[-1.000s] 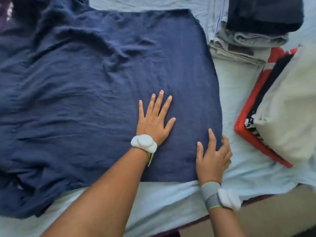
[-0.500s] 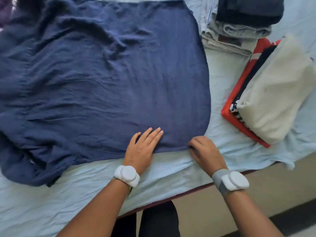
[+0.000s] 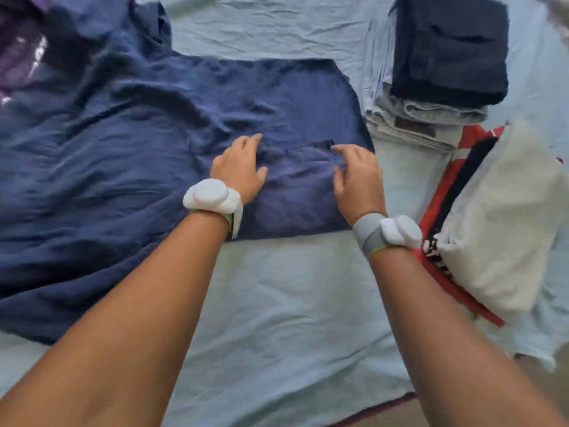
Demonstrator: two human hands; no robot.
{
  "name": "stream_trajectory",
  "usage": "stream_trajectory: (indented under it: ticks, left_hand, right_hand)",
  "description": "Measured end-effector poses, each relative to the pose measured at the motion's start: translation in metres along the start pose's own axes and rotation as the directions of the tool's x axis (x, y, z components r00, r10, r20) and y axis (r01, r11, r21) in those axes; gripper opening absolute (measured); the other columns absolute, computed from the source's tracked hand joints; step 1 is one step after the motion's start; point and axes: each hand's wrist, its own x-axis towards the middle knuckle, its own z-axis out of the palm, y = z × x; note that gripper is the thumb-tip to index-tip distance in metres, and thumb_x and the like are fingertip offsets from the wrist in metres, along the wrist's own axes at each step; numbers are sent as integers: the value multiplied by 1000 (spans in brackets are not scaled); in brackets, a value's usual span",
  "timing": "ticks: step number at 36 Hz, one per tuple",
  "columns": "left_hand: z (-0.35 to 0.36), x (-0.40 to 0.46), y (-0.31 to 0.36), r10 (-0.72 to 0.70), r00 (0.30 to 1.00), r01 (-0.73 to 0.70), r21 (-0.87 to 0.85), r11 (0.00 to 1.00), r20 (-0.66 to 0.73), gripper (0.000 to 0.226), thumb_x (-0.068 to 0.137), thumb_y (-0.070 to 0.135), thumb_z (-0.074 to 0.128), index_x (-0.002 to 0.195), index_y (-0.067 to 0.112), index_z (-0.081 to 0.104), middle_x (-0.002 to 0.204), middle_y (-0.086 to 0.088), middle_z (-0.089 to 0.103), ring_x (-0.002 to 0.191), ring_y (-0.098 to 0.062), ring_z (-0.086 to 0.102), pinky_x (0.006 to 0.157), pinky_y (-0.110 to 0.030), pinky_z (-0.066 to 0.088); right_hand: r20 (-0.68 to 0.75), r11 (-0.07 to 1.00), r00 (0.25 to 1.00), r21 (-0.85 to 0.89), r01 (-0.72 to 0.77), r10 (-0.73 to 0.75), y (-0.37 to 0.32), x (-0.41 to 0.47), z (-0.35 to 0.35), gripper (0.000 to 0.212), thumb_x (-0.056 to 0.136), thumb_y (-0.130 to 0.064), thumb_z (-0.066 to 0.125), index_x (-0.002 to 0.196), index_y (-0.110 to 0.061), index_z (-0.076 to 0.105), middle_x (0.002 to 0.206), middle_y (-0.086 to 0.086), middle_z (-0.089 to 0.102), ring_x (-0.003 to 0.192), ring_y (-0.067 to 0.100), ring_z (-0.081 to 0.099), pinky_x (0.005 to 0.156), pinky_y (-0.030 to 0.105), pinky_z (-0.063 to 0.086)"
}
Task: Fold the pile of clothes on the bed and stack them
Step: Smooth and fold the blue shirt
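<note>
On the bed (image 3: pixel 277 303), both hands grip the navy garment's (image 3: pixel 107 155) folded-over hem.

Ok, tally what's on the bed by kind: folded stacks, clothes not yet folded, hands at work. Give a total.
Folded stacks: 2, the far stack topped in dark navy and the near stack topped in white
Clothes not yet folded: 2, the navy garment and the purple garment
Hands on the navy garment: 2, the left hand and the right hand
Total: 6
</note>
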Motion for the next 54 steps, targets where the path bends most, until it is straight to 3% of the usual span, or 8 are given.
stream_trajectory:
  ticks: [15, 25, 29, 33, 39, 44, 48, 54]
  left_hand:
    - [-36, -152, -152, -263, 906, 226, -146, 963, -332, 48, 87, 26, 50, 134, 18, 54, 144, -5, 47, 138, -25, 38, 114, -52, 22]
    - [-37, -213, -227, -849, 456, 792, -313, 524, -267, 69, 91, 61, 44, 150, 31, 25, 161, -3, 8, 148, -34, 1, 107, -74, 6]
    - [-53, -218, -257, -954, 198, 741, -602, 296, -225, 64, 98, 45, 46, 153, 25, 20, 159, -13, 11, 143, -36, 21, 111, -54, 23]
    - [-71, -216, -279, -988, 133, 466, -874, 136, -83, 62, 91, -1, 50, 148, 19, 33, 136, -22, 49, 122, -36, 51, 98, -32, 37]
    - [-164, -184, -275, -692, 226, 103, -689, 717, -686, 64, 75, -13, 47, 137, 6, 46, 100, -3, 46, 81, -1, 45, 75, -14, 40]
    - [-207, -121, -271, -451, 494, -130, -576, 807, -743, 53, 81, -9, 45, 132, 3, 50, 113, -10, 48, 94, 7, 46, 93, -22, 43]
    - [-174, -106, -285, -335, 817, 13, -565, 825, -470, 59, 85, 6, 48, 143, 11, 42, 155, -16, 26, 141, -27, 27, 117, -29, 14]
    - [-118, -153, -322, -529, 706, 360, -406, 840, -470, 58, 76, 33, 46, 128, 10, 57, 135, -19, 49, 120, -41, 48, 102, -43, 31]
  right_hand:
    - [401, 838, 914, 516, -176, -56, -199, -161, 104, 52, 86, -3, 50, 137, -12, 47, 122, 9, 50, 111, 22, 50, 103, 26, 36]
    - [656, 850, 754, 387, -358, 19, -275, -183, 149, 56, 87, -13, 61, 139, -24, 44, 125, 9, 43, 109, 26, 52, 93, 28, 40]
    - [550, 873, 835, 398, -281, 18, -302, -158, 160, 21, 85, -11, 66, 106, -13, 67, 96, 6, 59, 90, 24, 58, 83, 20, 39]
    - [539, 786, 838, 478, -392, 90, -313, -121, 159, 8, 83, -15, 67, 86, -22, 69, 75, -7, 63, 68, 10, 56, 76, 26, 50]
    - [563, 506, 825, 698, -507, 50, -350, -62, 161, 10, 87, -15, 62, 83, -24, 65, 76, -1, 60, 69, 9, 55, 56, 27, 49]
    - [527, 191, 849, 829, -525, 43, -371, -29, 169, 37, 100, -6, 44, 130, -27, 45, 118, 4, 57, 104, 15, 59, 90, 29, 51]
    - [547, 264, 827, 785, -560, 130, -367, -34, 182, 46, 99, -9, 46, 142, -25, 36, 131, 4, 51, 116, 15, 54, 96, 30, 45]
    - [523, 569, 850, 679, -464, 69, -353, -69, 206, 32, 92, -7, 59, 119, -22, 54, 119, 7, 56, 96, 7, 58, 92, 28, 48]
